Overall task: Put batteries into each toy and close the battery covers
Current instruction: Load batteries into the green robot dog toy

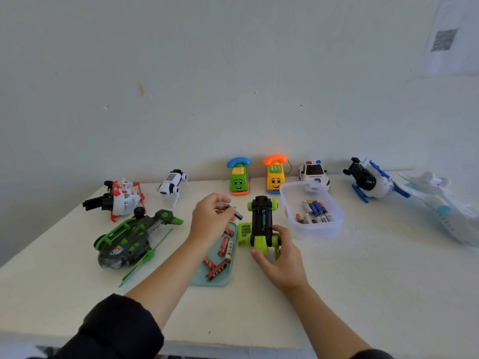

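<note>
A green and black toy car (pixel 261 224) lies upside down at the table's middle, its battery bay open with a blue battery inside. My right hand (pixel 278 257) grips its near end. My left hand (pixel 211 218) pinches a dark battery (pixel 236 213) just left of the car. A green battery cover (pixel 244 230) lies beside the car. Below my left hand a teal tray (pixel 220 279) holds several red and white batteries (pixel 223 246). A clear plastic tub (pixel 311 229) to the right holds several more batteries (pixel 315 211).
Along the wall stand a red-white helicopter (pixel 121 198), a robot dog (pixel 172 185), a green phone car (pixel 239 178), a yellow phone car (pixel 275 176), a police car (pixel 314 173) and a blue-white helicopter (pixel 370 181). A green-black helicopter (pixel 129 239) lies at left. A plastic bag (pixel 445 206) is at right.
</note>
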Available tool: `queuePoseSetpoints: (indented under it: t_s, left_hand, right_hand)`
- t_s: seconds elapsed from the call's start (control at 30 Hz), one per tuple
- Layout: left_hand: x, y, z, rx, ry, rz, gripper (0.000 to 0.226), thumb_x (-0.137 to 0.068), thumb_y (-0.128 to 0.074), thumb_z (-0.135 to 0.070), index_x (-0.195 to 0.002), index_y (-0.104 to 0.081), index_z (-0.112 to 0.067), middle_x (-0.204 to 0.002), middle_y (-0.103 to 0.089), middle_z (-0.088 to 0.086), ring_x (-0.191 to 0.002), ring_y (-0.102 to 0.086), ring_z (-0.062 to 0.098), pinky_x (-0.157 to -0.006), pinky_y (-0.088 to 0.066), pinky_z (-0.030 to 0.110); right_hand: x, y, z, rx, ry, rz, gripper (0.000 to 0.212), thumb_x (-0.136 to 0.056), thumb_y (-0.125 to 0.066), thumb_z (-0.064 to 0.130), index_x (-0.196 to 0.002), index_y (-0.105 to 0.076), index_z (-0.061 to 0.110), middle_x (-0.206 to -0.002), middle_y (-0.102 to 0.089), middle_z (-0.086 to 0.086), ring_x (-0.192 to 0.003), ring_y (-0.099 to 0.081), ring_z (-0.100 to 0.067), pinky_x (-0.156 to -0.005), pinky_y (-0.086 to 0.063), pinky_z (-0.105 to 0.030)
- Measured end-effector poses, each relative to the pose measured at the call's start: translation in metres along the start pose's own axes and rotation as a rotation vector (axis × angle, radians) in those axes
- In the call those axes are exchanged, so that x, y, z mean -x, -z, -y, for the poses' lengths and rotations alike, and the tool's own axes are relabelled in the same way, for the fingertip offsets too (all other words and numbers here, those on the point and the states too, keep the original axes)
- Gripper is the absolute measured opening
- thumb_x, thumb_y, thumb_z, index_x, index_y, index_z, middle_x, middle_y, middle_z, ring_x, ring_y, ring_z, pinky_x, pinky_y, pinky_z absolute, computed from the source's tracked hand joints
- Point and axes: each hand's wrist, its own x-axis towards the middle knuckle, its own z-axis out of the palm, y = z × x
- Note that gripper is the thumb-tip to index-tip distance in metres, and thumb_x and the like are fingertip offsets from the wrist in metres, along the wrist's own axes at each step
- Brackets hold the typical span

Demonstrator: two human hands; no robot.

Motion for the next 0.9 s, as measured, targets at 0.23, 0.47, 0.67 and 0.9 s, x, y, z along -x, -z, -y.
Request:
queuePoseSetpoints:
  t_s: [0.23, 0.47, 0.67, 0.9]
  left_hand:
    - [0.024, -0.032, 0.007, -0.2, -0.375, -0.028, 0.008, -0.078, -0.069, -0.002, -0.079, -0.068, -0.009, -0.077, -0.068, 0.0, -0.07, -0.063, 0.011, -0.065, -0.051, 0.019]
    - [0.032, -0.04, 0.026, -0.355, -0.593, -0.002, 0.02, -0.082, -0.064, -0.023, -0.09, -0.074, -0.008, -0.088, -0.071, 0.001, -0.089, -0.061, 0.013, -0.08, -0.043, 0.015]
    - [0.022, -0.042, 0.021, 0.033, -0.027, 0.086, 0.026, -0.081, -0.071, -0.014, -0.1, -0.057, -0.026, -0.105, -0.058, -0.003, -0.098, -0.057, 0.009, -0.086, -0.049, 0.03]
    - [0.017, -0.035, 0.004, 0.418, 0.374, 0.455, 0.017, -0.092, -0.059, -0.017, -0.106, -0.065, -0.011, -0.099, -0.07, 0.009, -0.091, -0.065, 0.022, -0.072, -0.051, 0.032]
  right_hand:
    - [0.0, -0.002, 0.003, -0.017, 0.046, -0.026, 0.067, -0.071, -0.07, 0.04, -0.132, -0.043, 0.029, -0.106, -0.057, 0.027, -0.097, -0.056, 0.01, -0.082, -0.038, -0.002]
    - [-0.001, -0.002, 0.002, -0.056, 0.073, -0.055, 0.059, -0.072, -0.071, 0.031, -0.124, -0.044, 0.035, -0.105, -0.057, 0.031, -0.094, -0.055, 0.017, -0.079, -0.041, -0.003]
    - [0.001, -0.002, 0.001, -0.051, 0.075, -0.076, 0.065, -0.065, -0.065, 0.051, -0.123, -0.047, 0.029, -0.093, -0.064, 0.019, -0.087, -0.06, 0.007, -0.072, -0.041, -0.003]
    - [0.006, 0.001, 0.009, -0.073, 0.097, -0.159, 0.063, -0.066, -0.066, 0.047, -0.121, -0.039, 0.032, -0.099, -0.059, 0.02, -0.086, -0.061, 0.008, -0.066, -0.043, -0.002]
